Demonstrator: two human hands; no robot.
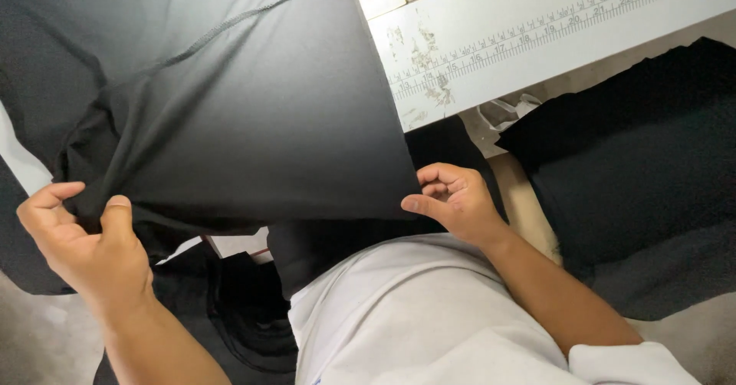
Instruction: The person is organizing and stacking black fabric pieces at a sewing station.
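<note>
A large piece of black fabric [253, 109] with a stitched seam running across it is stretched over the white table edge, filling the upper left. My left hand [80, 239] pinches its lower left corner, where the cloth bunches into folds. My right hand [452, 197] grips the lower right corner between thumb and curled fingers. Both hands hold the cloth taut just above my lap.
A white work table [537, 55] with a printed ruler strip along its edge runs across the upper right. A pile of black fabric [636, 170] lies to the right. More dark cloth [245, 316] hangs below, next to my white shirt [429, 316].
</note>
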